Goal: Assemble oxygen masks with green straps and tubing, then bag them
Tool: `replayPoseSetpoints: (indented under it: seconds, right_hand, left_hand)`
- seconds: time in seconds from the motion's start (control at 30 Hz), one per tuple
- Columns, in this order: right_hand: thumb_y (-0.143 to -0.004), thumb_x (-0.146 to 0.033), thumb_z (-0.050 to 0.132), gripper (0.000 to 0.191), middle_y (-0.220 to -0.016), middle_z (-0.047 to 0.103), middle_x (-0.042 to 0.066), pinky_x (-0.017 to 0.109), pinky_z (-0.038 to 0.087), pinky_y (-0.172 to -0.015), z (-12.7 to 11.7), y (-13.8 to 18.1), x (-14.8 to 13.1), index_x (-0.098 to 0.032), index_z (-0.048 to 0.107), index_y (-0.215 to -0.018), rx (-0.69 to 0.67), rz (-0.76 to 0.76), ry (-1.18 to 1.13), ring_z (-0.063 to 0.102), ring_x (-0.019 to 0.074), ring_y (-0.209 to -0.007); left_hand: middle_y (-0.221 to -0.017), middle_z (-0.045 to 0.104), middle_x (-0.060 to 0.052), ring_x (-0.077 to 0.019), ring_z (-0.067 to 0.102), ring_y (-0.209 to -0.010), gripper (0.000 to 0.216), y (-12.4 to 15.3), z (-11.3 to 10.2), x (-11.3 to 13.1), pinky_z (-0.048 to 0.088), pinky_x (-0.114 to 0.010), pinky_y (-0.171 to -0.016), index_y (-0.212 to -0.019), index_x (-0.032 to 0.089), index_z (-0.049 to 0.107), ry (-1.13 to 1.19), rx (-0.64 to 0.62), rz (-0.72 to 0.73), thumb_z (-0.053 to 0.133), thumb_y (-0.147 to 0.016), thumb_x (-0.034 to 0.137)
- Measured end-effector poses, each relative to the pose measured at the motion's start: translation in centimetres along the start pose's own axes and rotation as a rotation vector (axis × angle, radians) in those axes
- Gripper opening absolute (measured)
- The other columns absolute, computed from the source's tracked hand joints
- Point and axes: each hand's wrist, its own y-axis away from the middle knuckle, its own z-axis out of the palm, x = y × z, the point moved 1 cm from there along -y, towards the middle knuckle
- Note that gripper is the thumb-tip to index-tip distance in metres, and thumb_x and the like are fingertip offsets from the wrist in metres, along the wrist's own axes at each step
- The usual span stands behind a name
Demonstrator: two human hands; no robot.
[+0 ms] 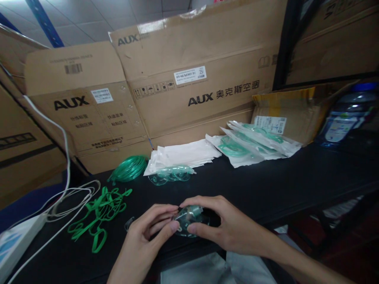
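Note:
Both my hands meet at the near edge of the black table (266,185), gripping a clear plastic mask (188,218). My left hand (148,232) pinches the mask's left side with curled fingers. My right hand (219,225) wraps over its top and right side. Green elastic straps (100,213) lie loose to the left of my hands. A coil of green tubing (129,168) sits further back, and more clear masks (170,174) lie beside it.
White flat pouches (183,154) and sealed bags with green parts (254,142) lie along the back. AUX cardboard boxes (192,79) wall the far side. White cables (68,193) and a power strip (17,240) are at the left, a blue-capped jug (346,114) at the right.

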Motion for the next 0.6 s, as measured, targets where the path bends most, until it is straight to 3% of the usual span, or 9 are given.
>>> replayPoseSetpoints:
  seconds: [0.17,0.27,0.43,0.5,0.6]
  right_hand:
    - [-0.086,-0.021,0.080,0.039,-0.122,0.075,-0.001,0.027,0.045,-0.103,0.1,0.0,0.2,-0.025,0.070,-0.124,0.031,-0.001,-0.016,0.067,0.0169,-0.113]
    - [-0.082,-0.018,0.083,0.042,-0.121,0.074,-0.002,0.028,0.045,-0.104,0.2,-0.2,0.6,-0.026,0.069,-0.121,0.058,-0.005,0.005,0.067,0.0176,-0.113]
    - [-0.081,-0.009,0.082,0.045,-0.119,0.073,0.000,0.028,0.046,-0.103,0.5,-0.2,1.1,-0.025,0.067,-0.120,0.056,-0.075,0.053,0.067,0.0173,-0.111]
    - [-0.080,-0.007,0.082,0.046,-0.120,0.072,0.001,0.027,0.047,-0.102,0.6,-0.1,1.0,-0.024,0.066,-0.120,0.055,-0.105,0.060,0.066,0.0173,-0.112]
    - [-0.081,-0.021,0.085,0.046,-0.120,0.071,0.003,0.029,0.050,-0.098,0.6,0.1,0.7,-0.024,0.065,-0.122,0.061,-0.055,-0.032,0.067,0.0188,-0.109]
  left_hand:
    - [-0.080,0.074,-0.003,-0.0192,0.074,-0.076,0.027,-0.1,-0.1,-0.4,0.060,-0.021,-0.068,-0.082,0.018,0.070,-0.062,0.112,-0.022,0.083,-0.075,0.041]
    - [-0.064,0.068,0.000,-0.0153,0.066,-0.060,0.032,-0.1,-0.2,-0.8,0.053,-0.019,-0.058,-0.071,0.017,0.069,-0.155,0.117,-0.047,0.079,-0.079,0.046]
    - [-0.086,0.075,-0.007,-0.0180,0.065,-0.068,0.029,0.2,0.0,-0.5,0.052,-0.021,-0.058,-0.089,0.019,0.081,-0.207,0.039,0.028,0.075,-0.084,0.047]
    - [-0.079,0.073,-0.006,-0.0167,0.061,-0.063,0.034,0.4,0.3,-0.4,0.049,-0.021,-0.055,-0.096,0.018,0.081,-0.179,0.044,0.012,0.072,-0.086,0.049]
    - [-0.063,0.064,-0.002,-0.0138,0.055,-0.056,0.042,0.8,0.8,-0.3,0.044,-0.020,-0.052,-0.101,0.016,0.079,-0.144,0.055,-0.002,0.063,-0.093,0.054]
